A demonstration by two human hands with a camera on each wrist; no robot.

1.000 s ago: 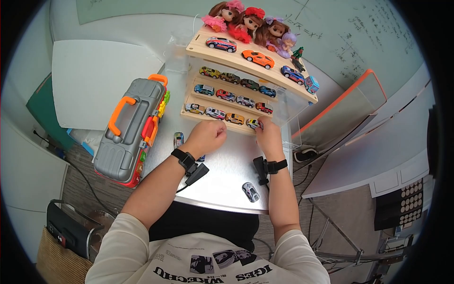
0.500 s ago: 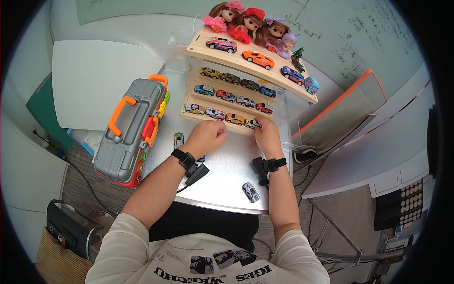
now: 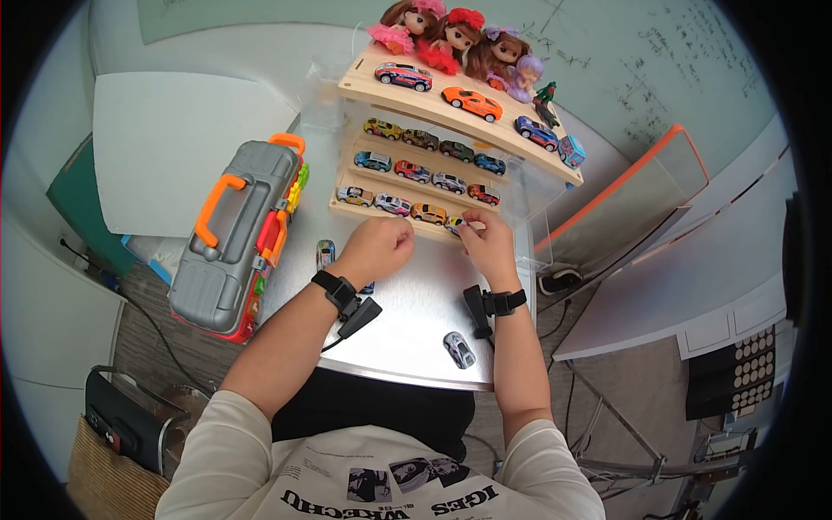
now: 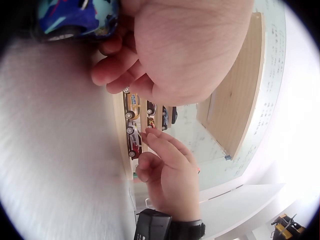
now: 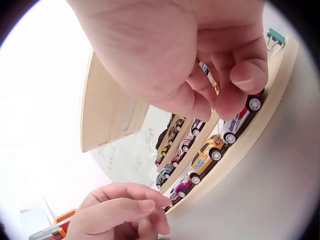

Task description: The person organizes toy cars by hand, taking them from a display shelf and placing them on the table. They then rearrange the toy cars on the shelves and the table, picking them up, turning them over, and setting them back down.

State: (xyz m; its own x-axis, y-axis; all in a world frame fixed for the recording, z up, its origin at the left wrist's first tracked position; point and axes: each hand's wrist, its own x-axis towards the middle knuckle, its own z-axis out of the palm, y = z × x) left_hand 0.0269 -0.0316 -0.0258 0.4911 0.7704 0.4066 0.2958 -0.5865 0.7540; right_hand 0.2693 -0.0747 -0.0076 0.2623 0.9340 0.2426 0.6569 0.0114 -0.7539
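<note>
My right hand (image 3: 490,247) is at the right end of the bottom shelf of a wooden display rack (image 3: 347,211), its fingertips on a small white, yellow and red toy car (image 5: 237,120). In the right wrist view the fingers bend over this car's rear and hide part of it. A yellow toy car (image 5: 206,155) stands just left of it in the row. My left hand (image 3: 379,250) hovers low over the metal table in front of the rack, fingers loosely curled and holding nothing. Close by it in the left wrist view is a blue toy car (image 4: 75,20).
A green-toned toy car (image 3: 326,254) and a silver toy car (image 3: 459,350) lie on the metal table (image 3: 407,329). A grey toolbox (image 3: 234,243) with orange handles stands at left. Dolls (image 3: 451,43) and more cars, including an orange car (image 3: 471,102), occupy the rack's top.
The toy car at my right fingertips has slid left along the bottom shelf, up against the yellow car. My right hand shifted slightly left with it; the left hand stayed put.
</note>
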